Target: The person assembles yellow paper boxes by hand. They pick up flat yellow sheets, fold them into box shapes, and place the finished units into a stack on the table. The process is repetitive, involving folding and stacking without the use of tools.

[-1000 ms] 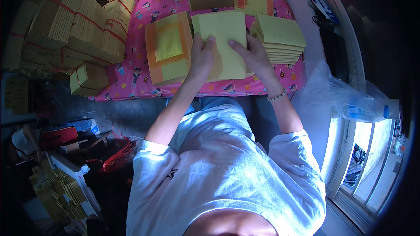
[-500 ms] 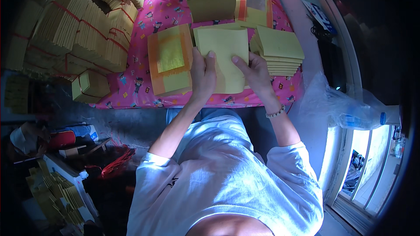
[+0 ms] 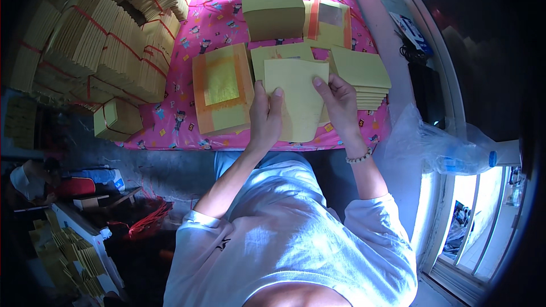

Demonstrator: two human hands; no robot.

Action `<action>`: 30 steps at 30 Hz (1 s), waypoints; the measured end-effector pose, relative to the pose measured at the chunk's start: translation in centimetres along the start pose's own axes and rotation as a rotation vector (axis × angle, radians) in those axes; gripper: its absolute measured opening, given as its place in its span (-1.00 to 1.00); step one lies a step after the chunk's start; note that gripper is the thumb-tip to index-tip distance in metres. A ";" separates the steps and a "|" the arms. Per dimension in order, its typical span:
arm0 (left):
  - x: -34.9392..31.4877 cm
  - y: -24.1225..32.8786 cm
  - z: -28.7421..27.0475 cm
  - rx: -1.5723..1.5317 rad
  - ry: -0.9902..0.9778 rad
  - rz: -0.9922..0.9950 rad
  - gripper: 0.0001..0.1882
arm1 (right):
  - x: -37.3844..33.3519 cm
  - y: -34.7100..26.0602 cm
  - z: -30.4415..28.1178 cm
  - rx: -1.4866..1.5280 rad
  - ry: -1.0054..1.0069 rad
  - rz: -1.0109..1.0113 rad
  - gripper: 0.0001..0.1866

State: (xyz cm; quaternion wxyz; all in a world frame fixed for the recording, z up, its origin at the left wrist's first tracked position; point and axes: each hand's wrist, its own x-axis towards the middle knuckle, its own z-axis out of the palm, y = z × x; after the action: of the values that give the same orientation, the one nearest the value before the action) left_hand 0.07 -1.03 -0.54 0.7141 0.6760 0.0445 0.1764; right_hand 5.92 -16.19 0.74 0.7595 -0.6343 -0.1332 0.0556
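Observation:
Yellow joss paper (image 3: 297, 99), a few sheets at most, stands tilted between my hands above the table's near edge. My left hand (image 3: 266, 116) pinches its left side, thumb on the face turned to me. At the other side my right hand (image 3: 340, 105) grips the edge the same way. Behind lies another yellow sheet pile (image 3: 278, 51), partly hidden by the held paper. To the left is a joss paper stack (image 3: 223, 82) with a gold foil square and orange bands. On the right sits a pile of folded yellow paper (image 3: 361, 68).
A tall yellow paper block (image 3: 273, 11) and paper with a silver patch (image 3: 330, 20) stand farther back on the pink patterned tablecloth (image 3: 176, 94). Bundles tied with red string (image 3: 102, 40) fill the left side. A plastic bag with a bottle (image 3: 455, 153) is at right.
Both hands have brought the held paper nearer to me and slightly right, uncovering more of the sheet pile behind it. The whole view has shifted slightly.

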 end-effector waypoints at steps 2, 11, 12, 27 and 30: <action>-0.1 0.1 0.0 -0.002 -0.012 -0.010 -0.78 | 0.1 -0.1 0.0 0.012 0.010 -0.006 -0.83; 0.0 -0.4 -0.3 -0.050 -0.074 -0.042 -0.76 | 0.9 0.1 -1.9 0.029 0.051 0.108 -0.83; 0.2 -0.4 -0.5 -0.075 -0.075 -0.077 -0.76 | 0.8 -1.2 -1.3 0.048 0.030 0.139 -0.82; 2.3 0.3 0.1 -0.160 -0.158 -0.146 -0.79 | -1.1 -1.0 -2.9 -0.183 -0.241 0.299 -0.66; 2.2 0.2 0.0 -0.119 -0.167 -0.145 -0.78 | -1.3 -1.0 -2.9 -0.195 -0.229 0.317 -0.67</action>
State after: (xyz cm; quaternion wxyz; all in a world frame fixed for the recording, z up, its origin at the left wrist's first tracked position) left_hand 2.08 -0.33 0.03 0.7651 0.6397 0.0230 0.0700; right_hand 5.36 -19.47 1.09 0.6561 -0.7074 -0.1220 0.2329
